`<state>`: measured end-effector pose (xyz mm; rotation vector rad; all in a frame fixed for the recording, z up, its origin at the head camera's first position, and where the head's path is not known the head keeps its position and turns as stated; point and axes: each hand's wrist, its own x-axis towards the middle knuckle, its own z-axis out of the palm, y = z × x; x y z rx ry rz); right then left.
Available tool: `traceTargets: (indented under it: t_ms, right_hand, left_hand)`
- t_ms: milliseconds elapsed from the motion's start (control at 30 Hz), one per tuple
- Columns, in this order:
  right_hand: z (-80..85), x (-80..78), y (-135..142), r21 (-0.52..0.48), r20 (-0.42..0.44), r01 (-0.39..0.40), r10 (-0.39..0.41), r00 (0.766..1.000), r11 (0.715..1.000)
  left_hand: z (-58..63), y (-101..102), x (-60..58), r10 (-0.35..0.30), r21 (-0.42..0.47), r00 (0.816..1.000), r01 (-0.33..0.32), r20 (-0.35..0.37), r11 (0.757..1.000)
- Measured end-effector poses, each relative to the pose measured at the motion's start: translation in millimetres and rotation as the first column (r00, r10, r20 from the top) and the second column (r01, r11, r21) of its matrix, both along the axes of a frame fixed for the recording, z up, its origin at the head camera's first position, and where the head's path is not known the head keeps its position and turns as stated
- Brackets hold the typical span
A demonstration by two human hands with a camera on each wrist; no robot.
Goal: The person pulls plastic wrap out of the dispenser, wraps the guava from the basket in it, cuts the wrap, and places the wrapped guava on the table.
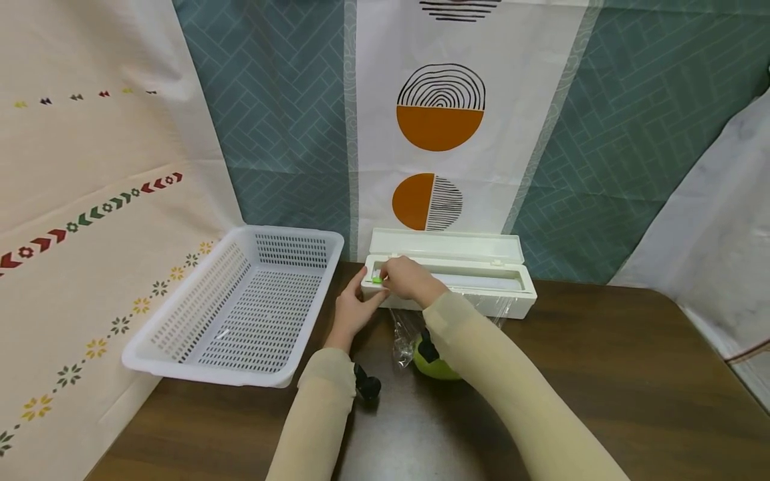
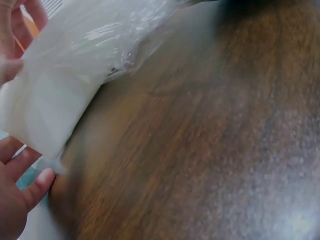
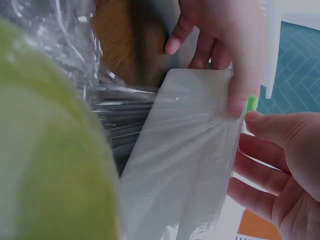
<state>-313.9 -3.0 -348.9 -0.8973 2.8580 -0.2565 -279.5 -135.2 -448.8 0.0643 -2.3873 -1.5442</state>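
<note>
A white plastic-wrap dispenser [image 1: 511,307] lies on the table with its lid [image 1: 445,245] raised, showing the roll [image 1: 478,281] inside. My left hand [image 1: 353,308] grips its left end, thumb at the front and fingers round the far side. My right hand [image 1: 410,279] pinches a small green slide cutter [image 3: 251,103] at the left end of the top edge. Clear plastic wrap [image 2: 125,35] hangs over the dispenser's front and stretches toward me. It reaches a round yellow-green thing [image 1: 436,364], partly hidden beneath my right forearm.
A white perforated basket [image 1: 307,334] stands left of the dispenser, with a small pale piece inside. Brown wooden table [image 1: 619,374] extends to the right and front. Patterned cloth [image 1: 289,133] hangs right behind the dispenser.
</note>
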Motion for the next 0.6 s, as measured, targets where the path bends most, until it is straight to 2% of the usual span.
traceTargets:
  t_ms: [200,333,600]
  right_hand:
    - [-1.5,0.3,-0.3,0.000,-0.004,-0.004,0.004,1.000,1.000]
    - [-2.7,0.2,0.3,-0.012,-0.013,-0.011,0.011,1.000,1.000]
    - [-3.5,0.3,-2.9,-0.008,-0.048,0.003,-0.004,0.999,1.000]
  left_hand:
    - [0.9,-0.4,-1.4,0.043,0.052,0.997,-0.046,0.068,0.998]
    - [1.1,-0.9,-3.1,0.070,0.033,0.996,-0.072,0.050,0.997]
    - [1.6,-1.5,-4.5,0.071,0.033,0.997,-0.072,0.030,0.997]
